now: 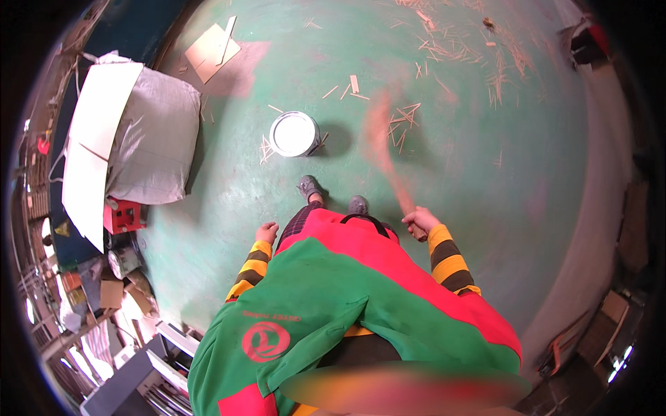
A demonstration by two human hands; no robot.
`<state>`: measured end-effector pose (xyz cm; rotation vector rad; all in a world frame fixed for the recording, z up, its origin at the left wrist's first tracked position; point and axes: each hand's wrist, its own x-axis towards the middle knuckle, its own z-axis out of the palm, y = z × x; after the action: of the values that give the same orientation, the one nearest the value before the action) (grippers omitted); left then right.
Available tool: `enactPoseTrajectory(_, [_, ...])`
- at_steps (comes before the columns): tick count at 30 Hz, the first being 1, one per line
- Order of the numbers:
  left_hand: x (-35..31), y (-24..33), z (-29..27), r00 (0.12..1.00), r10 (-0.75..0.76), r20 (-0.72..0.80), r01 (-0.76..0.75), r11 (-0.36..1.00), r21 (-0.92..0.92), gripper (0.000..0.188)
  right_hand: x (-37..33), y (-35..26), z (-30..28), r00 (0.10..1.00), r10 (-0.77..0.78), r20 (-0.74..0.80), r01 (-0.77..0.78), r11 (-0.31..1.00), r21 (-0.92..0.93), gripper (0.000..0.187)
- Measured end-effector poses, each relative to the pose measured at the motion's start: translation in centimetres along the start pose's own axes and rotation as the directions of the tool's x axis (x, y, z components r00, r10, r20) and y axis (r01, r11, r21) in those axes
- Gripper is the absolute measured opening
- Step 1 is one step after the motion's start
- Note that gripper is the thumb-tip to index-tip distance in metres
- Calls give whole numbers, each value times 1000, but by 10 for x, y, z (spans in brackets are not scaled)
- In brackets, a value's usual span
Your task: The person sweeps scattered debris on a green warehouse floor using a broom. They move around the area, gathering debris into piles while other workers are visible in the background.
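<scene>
My right hand (422, 222) is closed around the handle end of a reddish-brown broom (397, 182), whose far part widens and is smeared by motion. The broom's far end is beside a small pile of thin wooden sticks (404, 125) on the green floor. At my left side, my left hand (266, 233) hangs with its fingers curled in, and I see nothing in it. A white-topped round bucket (294, 133) stands in front of my feet, with several more thin sticks lying around its base.
Many loose sticks (499, 62) are strewn over the far right floor. Flat boards (211, 54) lie at the far left. A large grey-white sack (156, 132) with a white panel (97, 139) against it stands at left, by a red crate (126, 216). A wall runs along the right.
</scene>
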<state>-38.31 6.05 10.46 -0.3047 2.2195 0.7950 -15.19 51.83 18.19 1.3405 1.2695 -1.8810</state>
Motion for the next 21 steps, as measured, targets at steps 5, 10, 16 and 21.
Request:
enactPoseTrajectory(5, [-20, -31, 4, 995, -82, 58, 78, 995, 68, 37, 41, 4, 12, 928, 319, 190, -243, 909, -338, 21])
enactPoseTrajectory(10, [-18, -58, -13, 997, -20, -69, 27, 995, 99, 41, 68, 44, 1, 889, 453, 60, -419, 860, -291, 21])
enactPoseTrajectory(16, [26, -82, 6, 979, 133, 155, -187, 892, 412, 45, 4, 80, -34, 973, 232, 7, -231, 965, 127, 24])
enactPoseTrajectory(21, [40, -35, 19, 976, 184, 119, -211, 935, 287, 35, -20, 72, -27, 973, 123, -194, -90, 981, 170, 29])
